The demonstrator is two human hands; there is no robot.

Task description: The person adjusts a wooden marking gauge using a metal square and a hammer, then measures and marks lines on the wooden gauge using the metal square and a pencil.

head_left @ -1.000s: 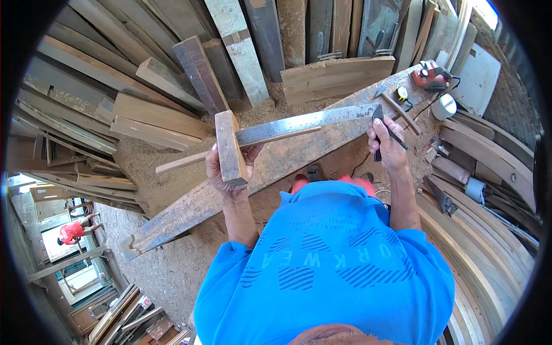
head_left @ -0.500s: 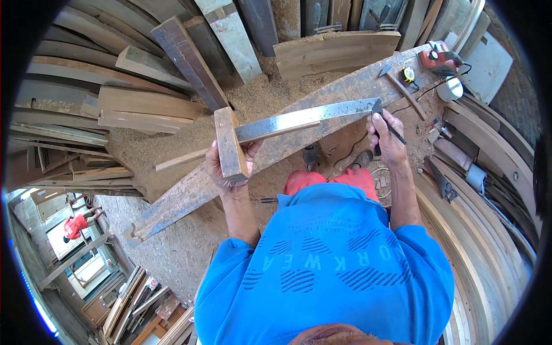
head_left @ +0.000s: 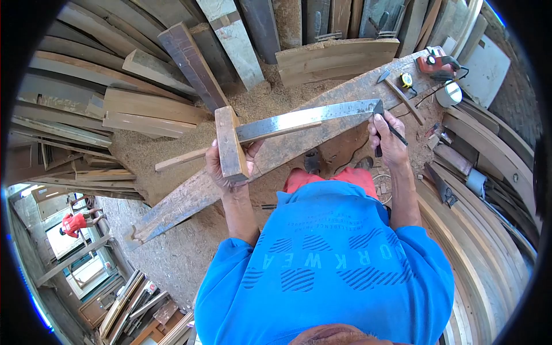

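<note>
My left hand is closed around the wooden stock of a try square. The square's metal blade stretches right, level in front of me. A thin wooden strip runs behind the stock and along the blade's lower edge; whether my left fingers also grip it is hidden. At the blade's far end is my right hand, its thumb and fingers pinched near the dark tip. A slim black pencil or pen sticks out between its fingers, and a dark piece shows below them.
Below the square lies a long worn plank, bearing a hammer, a tape measure and a red power tool. A white cup stands beside it. Stacked timber surrounds me. A person in red is far left.
The camera view has shifted slightly, moving the background a little. Both hands and the try square stay almost still.
</note>
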